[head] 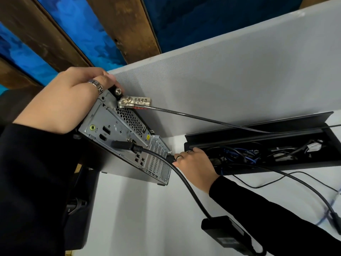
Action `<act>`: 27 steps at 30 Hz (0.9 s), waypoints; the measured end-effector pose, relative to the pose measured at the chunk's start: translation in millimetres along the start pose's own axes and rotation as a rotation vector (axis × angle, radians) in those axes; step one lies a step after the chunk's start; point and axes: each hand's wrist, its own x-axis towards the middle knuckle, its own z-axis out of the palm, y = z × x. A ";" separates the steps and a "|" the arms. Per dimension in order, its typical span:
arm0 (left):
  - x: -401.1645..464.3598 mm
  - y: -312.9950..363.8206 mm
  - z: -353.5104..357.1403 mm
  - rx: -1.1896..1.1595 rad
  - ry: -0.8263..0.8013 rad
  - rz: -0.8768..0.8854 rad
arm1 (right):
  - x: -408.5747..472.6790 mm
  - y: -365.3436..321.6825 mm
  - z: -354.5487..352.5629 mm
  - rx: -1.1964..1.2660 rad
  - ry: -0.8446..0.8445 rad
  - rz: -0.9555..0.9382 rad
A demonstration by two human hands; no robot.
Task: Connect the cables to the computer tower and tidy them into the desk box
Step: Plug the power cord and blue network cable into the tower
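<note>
Steadying the computer tower (127, 141) is my left hand (62, 100), which grips the upper corner of the chassis with fingers curled over its edge. The tower rests on the white table (147, 209), its rear panel facing me, beside the grey partition (230, 74).

My right hand (193, 163) pinches a black plug (170, 157) just beside the lower expansion slots of the rear panel. I cannot tell whether this plug is seated or free of the chassis.

Progress, as I judge it:
1. One thick black cable (166, 159) is already plugged into a port in the middle of the rear panel. It runs down across the table to a black power adapter (228, 233).
2. A combination cable lock (134, 102) is attached at the top of the panel. Its steel cable (212, 121) runs toward the desk box (258, 143).
3. The green audio jack and the two video ports at the left are unoccupied, as are the USB ports lower down.
4. The desk box stands open, lid raised, and holds a tangle of black and blue cables (238, 154).
5. Loose cables lie on the table outside the box at the right, so tidying is not yet done.

I place the task in its connecting stage, with the stowing stage wholly ahead.

Legible marking: a yellow triangular warning label (148, 138) sits near the vent grille. Small port symbols are printed on the panel, but I cannot read them. The lock dials carry digits too small to make out. No brand name is visible.
</note>
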 end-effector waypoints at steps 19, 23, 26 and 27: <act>-86.6 23.5 29.3 -0.003 0.469 0.191 | -113.4 43.4 -123.7 0.522 0.057 0.321; -111.0 30.2 46.8 0.018 0.493 0.227 | -160.0 79.9 -134.9 0.570 0.082 0.607; -124.8 36.9 59.6 -0.003 0.486 0.228 | -190.2 98.4 -136.3 0.597 0.076 0.758; -128.5 37.9 63.8 -0.024 0.474 0.226 | -198.5 100.8 -135.7 0.606 0.058 0.803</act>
